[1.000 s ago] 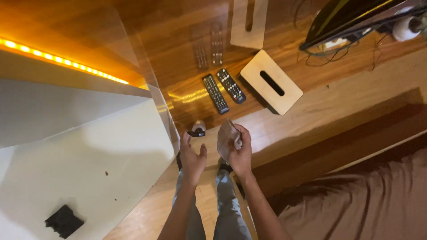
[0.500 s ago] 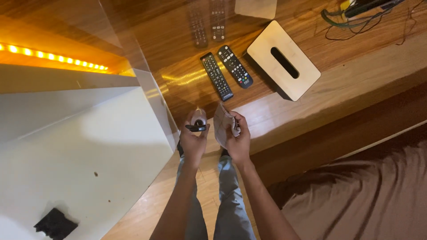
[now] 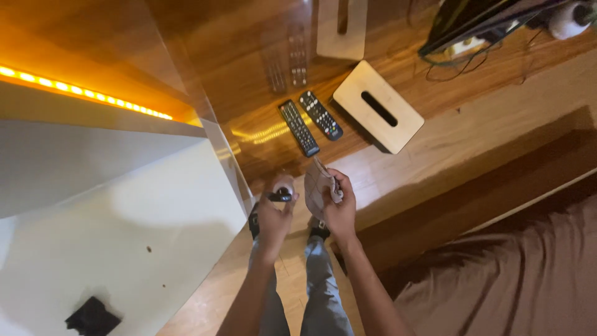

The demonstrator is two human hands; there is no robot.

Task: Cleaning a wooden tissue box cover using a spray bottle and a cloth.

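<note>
Far left, a small crumpled black cloth [image 3: 93,316] lies on the white glossy panel [image 3: 124,249], and an orange LED light strip [image 3: 87,90] glows along the wood above it. Moving right, the left hand [image 3: 272,214] is closed around a small pale spray bottle with a black nozzle [image 3: 280,194], fingers wrapped over the top (the bottle body is mostly hidden, so can't say much about its shape). Just beside it, the right hand [image 3: 336,208] is pinching a crumpled greyish cleaning cloth [image 3: 317,190], held upright in front of the palm, fingers curled shut on it. Both hands hover over the edge of the polished wooden shelf [image 3: 435,143], close together but not touching. Beyond them on the shelf, 2 black remote controls [image 3: 310,121] lie side by side at an angle, and right of those sits a light wooden tissue box with a dark slot [image 3: 377,115]. Bottom right is brown bedding [image 3: 510,286].
</note>
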